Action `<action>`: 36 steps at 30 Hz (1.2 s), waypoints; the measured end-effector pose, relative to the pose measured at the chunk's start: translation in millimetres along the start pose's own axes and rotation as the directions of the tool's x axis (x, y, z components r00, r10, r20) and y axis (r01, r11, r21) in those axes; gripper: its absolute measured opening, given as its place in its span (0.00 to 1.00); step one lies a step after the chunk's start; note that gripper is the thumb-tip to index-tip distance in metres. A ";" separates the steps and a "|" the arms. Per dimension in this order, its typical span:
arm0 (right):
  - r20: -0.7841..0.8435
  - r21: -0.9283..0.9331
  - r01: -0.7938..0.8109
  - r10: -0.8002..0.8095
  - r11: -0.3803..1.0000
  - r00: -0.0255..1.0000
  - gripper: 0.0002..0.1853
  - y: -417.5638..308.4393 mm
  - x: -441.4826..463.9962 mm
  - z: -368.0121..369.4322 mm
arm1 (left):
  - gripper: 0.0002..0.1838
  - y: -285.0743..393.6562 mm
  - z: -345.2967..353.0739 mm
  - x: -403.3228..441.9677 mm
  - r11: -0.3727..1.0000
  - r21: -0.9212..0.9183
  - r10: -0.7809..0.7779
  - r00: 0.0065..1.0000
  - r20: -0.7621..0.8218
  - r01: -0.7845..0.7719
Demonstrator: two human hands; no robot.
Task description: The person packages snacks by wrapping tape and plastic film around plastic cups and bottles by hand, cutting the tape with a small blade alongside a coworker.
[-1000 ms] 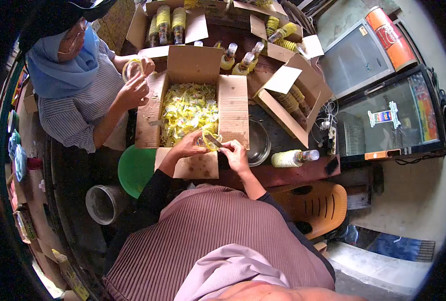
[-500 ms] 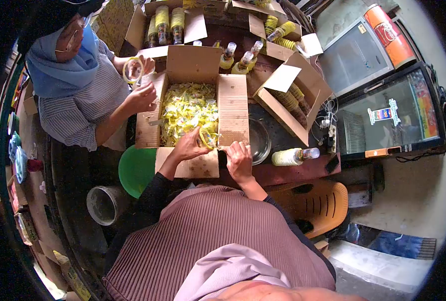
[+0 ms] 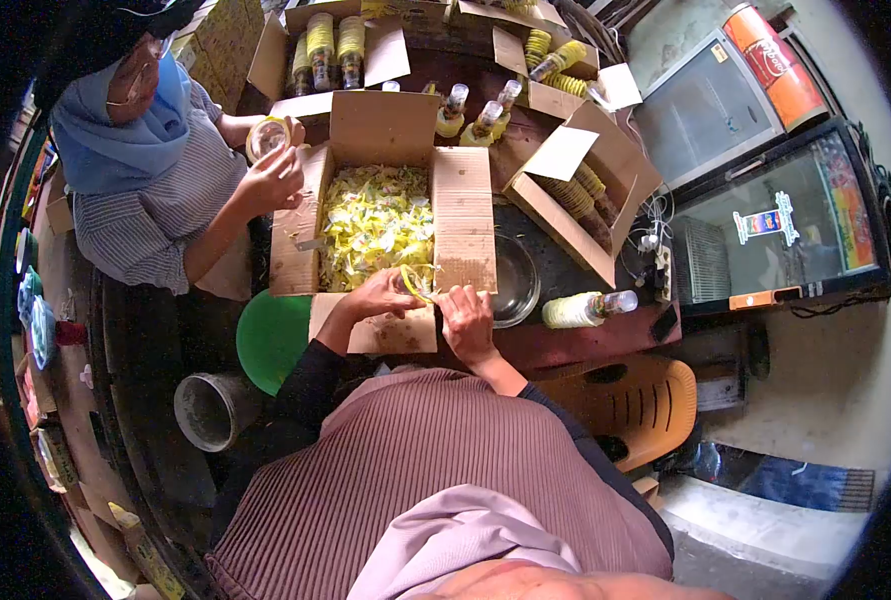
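A thin yellow ring (image 3: pixel 412 284), seen nearly edge-on, is in the grip of my left hand (image 3: pixel 380 295) at the near edge of an open cardboard box (image 3: pixel 464 215). My right hand (image 3: pixel 467 318) is just to the right of the ring, its thumb and fingertips pinched together; what sits between them is too small to make out. Yellow and white scraps (image 3: pixel 380 225) fill the box below and beyond both hands.
At the left, a co-worker's hands hold a similar ring (image 3: pixel 268 138). Boxes of stacked yellow cups (image 3: pixel 320 40) stand at the back. A glass bowl (image 3: pixel 515 283) and a cup stack (image 3: pixel 577 310) lie right. A green basin (image 3: pixel 270 340) is left, an orange chair (image 3: pixel 645 405) right.
The yellow ring has tilted from facing me to nearly edge-on, and my right hand has shifted slightly left. The co-worker's hand has moved up against their ring.
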State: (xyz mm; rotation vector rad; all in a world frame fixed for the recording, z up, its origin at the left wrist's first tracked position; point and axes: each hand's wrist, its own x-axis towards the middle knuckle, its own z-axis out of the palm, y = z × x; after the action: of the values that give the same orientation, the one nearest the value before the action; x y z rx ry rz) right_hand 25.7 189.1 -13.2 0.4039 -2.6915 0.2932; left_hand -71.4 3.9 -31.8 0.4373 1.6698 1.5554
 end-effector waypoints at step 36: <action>0.049 0.241 -0.136 0.128 0.961 0.991 0.04 13.1 10.1 -10.8 | 0.26 -0.8 8.6 -9.0 0.993 -0.044 0.103 0.990 -0.092 -0.107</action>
State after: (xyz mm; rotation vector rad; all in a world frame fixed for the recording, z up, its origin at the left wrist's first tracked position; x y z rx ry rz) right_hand 16.5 201.9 -1.2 0.3005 -2.7274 0.6665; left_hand -59.3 3.1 -29.1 0.4424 1.6961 1.7117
